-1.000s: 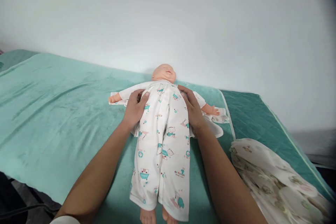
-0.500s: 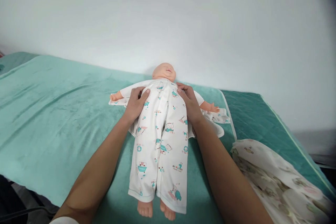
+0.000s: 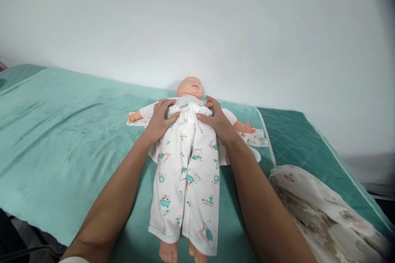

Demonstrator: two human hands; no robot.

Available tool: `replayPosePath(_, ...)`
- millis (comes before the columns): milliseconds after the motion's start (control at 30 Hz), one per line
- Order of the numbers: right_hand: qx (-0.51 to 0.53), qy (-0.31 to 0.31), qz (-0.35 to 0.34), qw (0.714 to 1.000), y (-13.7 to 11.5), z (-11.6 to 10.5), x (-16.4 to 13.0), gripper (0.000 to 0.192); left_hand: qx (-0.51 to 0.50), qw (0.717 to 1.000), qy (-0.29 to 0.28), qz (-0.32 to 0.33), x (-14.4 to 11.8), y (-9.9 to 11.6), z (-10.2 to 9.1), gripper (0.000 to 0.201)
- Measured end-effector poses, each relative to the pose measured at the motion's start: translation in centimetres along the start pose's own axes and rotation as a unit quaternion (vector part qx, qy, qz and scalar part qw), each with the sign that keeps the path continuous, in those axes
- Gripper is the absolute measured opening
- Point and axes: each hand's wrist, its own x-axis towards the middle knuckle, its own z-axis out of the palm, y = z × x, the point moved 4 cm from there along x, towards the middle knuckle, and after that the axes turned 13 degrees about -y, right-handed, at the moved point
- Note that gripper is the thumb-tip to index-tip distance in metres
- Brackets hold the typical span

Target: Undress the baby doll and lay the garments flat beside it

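A baby doll (image 3: 189, 86) lies on its back, its head toward the wall. White printed baby trousers (image 3: 185, 160) cover its legs and reach up over its chest; the bare feet stick out of the leg cuffs. My left hand (image 3: 161, 118) holds the trousers' upper edge on the left side, thumb on top of the cloth. On the opposite side, my right hand (image 3: 218, 120) grips the same edge, thumb turned inward. Beneath the doll a printed top (image 3: 259, 137) is spread out, with the doll's white-sleeved arms lying over its sleeves.
A light green blanket (image 3: 61, 139) covers the surface, with a darker green quilted sheet (image 3: 286, 131) showing at the right. A crumpled printed cloth (image 3: 321, 209) lies at the lower right. Behind the doll's head rises a white wall (image 3: 197, 28).
The upper edge of the trousers has come down a little from the doll's neck, baring more of its white undershirt. Both my thumbs have moved inward over the cloth.
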Motion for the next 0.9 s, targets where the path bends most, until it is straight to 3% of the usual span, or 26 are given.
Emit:
replayPosePath(100, -0.002, 0.002, 0.003, 1.0, 0.3, 0.1, 0.1, 0.047, -0.01, 1.0, -0.006, -0.014, -0.2, 0.2, 0.0, 0.038)
replayPosePath(267, -0.069, 0.013, -0.052, 0.996, -0.7, 0.5, -0.3, 0.044, -0.017, 0.999, -0.018, -0.027, -0.6, 0.6, -0.1, 0.043)
replayPosePath(600, -0.187, 0.06, -0.166, 0.966, -2.7, 0.9, -1.8, 0.035, 0.097, 0.994, 0.003, 0.039, -0.5, 1.7, -0.2, 0.026)
replayPosePath(800, -0.223, 0.044, -0.147, 0.963, -3.5, 1.1, -3.9, 0.041, 0.175, 0.975, 0.048, 0.125, -1.0, 1.6, 0.3, 0.025)
replayPosePath(900, -0.239, 0.036, -0.127, 0.962, -4.1, 1.3, -5.1, 0.042, 0.215, 0.966, 0.059, 0.128, -1.3, 1.0, 0.6, 0.027)
